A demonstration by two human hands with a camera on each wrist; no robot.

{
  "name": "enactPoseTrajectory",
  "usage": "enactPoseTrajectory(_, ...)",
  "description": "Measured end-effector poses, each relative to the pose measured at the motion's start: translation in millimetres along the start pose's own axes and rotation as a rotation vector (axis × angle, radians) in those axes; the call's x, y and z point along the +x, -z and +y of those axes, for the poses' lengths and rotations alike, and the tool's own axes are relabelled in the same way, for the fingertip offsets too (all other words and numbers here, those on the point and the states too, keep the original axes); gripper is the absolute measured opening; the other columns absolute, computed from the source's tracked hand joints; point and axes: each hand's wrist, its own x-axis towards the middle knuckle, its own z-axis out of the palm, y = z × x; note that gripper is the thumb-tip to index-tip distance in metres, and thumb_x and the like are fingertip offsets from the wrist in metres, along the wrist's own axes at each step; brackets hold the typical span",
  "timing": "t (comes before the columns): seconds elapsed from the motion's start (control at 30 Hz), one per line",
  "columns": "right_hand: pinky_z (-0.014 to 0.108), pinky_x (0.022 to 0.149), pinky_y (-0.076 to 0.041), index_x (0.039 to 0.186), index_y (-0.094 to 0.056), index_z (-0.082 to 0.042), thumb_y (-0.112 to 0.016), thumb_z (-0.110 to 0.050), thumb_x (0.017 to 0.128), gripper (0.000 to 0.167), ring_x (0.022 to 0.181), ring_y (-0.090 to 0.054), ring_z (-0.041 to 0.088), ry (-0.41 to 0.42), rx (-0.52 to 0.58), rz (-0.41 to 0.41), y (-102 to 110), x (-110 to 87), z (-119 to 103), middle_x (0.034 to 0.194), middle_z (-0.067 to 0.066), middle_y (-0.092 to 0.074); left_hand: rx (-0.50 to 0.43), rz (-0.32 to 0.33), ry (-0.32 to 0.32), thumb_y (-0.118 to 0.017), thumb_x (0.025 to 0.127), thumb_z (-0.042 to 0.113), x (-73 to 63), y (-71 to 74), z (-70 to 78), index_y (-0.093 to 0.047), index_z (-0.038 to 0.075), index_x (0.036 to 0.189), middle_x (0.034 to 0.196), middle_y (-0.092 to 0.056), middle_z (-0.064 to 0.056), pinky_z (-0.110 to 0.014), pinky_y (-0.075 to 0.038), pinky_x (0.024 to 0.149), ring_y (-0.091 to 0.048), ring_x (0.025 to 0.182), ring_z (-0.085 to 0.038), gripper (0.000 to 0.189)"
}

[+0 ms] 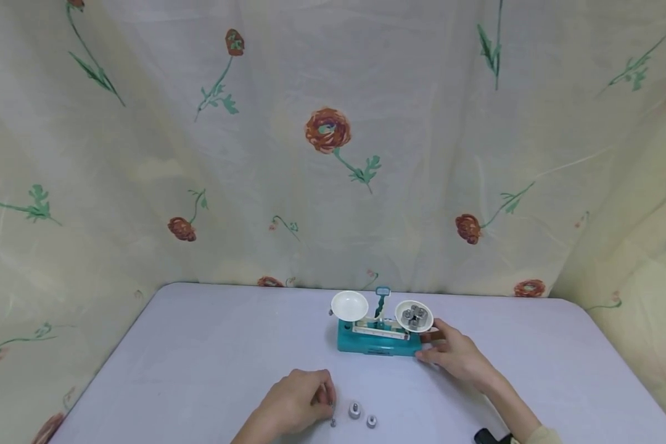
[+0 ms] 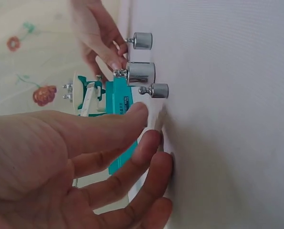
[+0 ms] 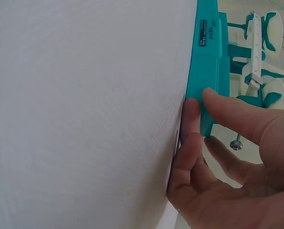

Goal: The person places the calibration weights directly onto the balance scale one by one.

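A teal balance scale (image 1: 377, 345) stands toward the back of the table. Its left pan (image 1: 349, 306) is bare and white; several metal weights (image 1: 414, 317) sit together in the right pan (image 1: 401, 311). My right hand (image 1: 456, 354) grips the right end of the base, thumb and fingers around its corner in the right wrist view. Low over the table nearer the front, my left hand (image 1: 300, 401) has its thumb and fingertips apart beside the smallest loose weight (image 2: 159, 90). Past it stand a larger knobbed weight (image 2: 141, 72) and a medium one (image 2: 143, 41).
The white table (image 1: 227, 345) has rounded back corners. Behind it hangs a pale curtain (image 1: 411, 135) printed with red flowers, and it continues down both sides. A black strap (image 1: 487, 436) is on the right wrist at the front edge of view.
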Motion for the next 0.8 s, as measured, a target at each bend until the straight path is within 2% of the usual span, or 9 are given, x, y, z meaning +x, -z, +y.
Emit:
enactPoseTrajectory(0.17,0.057,0.105,-0.059,0.162,-0.035,0.005,-0.082,-0.023,0.095,0.087,0.124,-0.070,0.042,-0.004,-0.007,-0.002,0.9,0.3,-1.0,0.144,0.029,-0.063,-0.001,0.053,-0.030,-0.082,0.094,0.016,1.7,1.4,0.7,-0.065,0.022,0.093,0.080,-0.065,0.012,-0.024,-0.043,0.063,-0.053,0.068,-0.005,0.017)
enactPoseTrajectory(0.37,0.057,0.106,-0.059,0.163,-0.032,0.006,-0.082,-0.023,0.095,0.089,0.125,-0.069,0.044,-0.007,-0.005,-0.008,1.9,0.7,-0.8,0.145,0.030,-0.063,-0.036,0.115,-0.026,-0.077,0.098,0.015,6.0,2.4,4.6,-0.066,0.021,0.102,0.093,-0.074,0.006,-0.026,-0.046,0.065,-0.056,0.074,-0.008,0.013)
enactPoseTrajectory(0.53,0.056,0.104,-0.060,0.162,-0.035,0.005,-0.082,-0.024,0.095,0.087,0.124,-0.070,0.042,0.000,-0.003,-0.010,2.1,1.0,-0.2,0.143,0.029,-0.064,-0.071,0.205,-0.025,-0.077,0.098,0.014,6.8,2.9,7.0,-0.067,0.021,0.104,0.100,-0.077,0.003,-0.025,-0.049,0.066,-0.059,0.074,-0.006,0.014)
enactPoseTrajectory(0.8,0.053,0.102,-0.061,0.161,-0.037,0.005,-0.082,-0.023,0.095,0.085,0.122,-0.071,0.039,-0.003,0.011,-0.018,1.7,0.5,0.9,0.144,0.029,-0.064,-0.105,0.346,-0.002,-0.083,0.095,0.019,8.5,5.3,14.7,-0.068,0.024,0.103,0.104,-0.076,0.006,-0.020,-0.049,0.064,-0.058,0.074,-0.004,0.017)
